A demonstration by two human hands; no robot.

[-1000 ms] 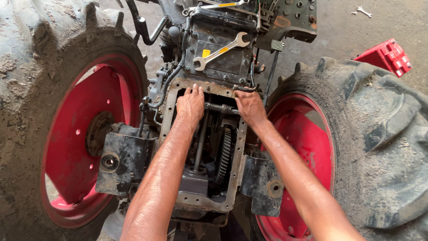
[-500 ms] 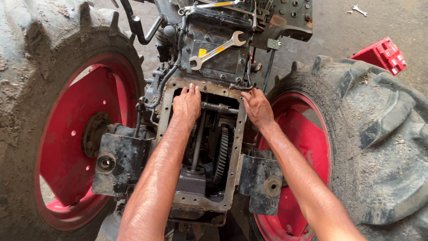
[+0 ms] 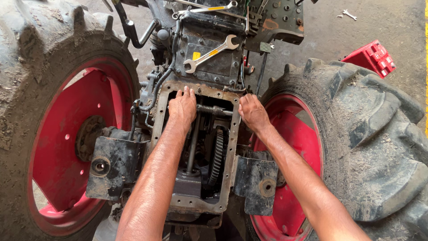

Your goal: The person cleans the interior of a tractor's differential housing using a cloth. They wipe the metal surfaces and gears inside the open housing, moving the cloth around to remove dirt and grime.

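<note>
Both hands, left (image 3: 182,108) and right (image 3: 252,112), lie spread flat on the open housing (image 3: 196,147) at centre frame. A spanner (image 3: 211,54) rests above them. Red wheels (image 3: 71,147) flank both sides.

What you can't really make out in this shot

My left hand (image 3: 182,107) covers the top edge of the open gearbox housing (image 3: 229,156), so the fingertips and whatever they touch are out of sight. My right hand (image 3: 252,112) curls over the housing's side rim, fingers hidden too. Deep inside, below the big gear (image 3: 218,154), it's just dark. Both rear tyres (image 3: 379,147) get cut off by the frame edges, and the small spanner on the floor (image 3: 349,14) is too tiny to read.
</note>
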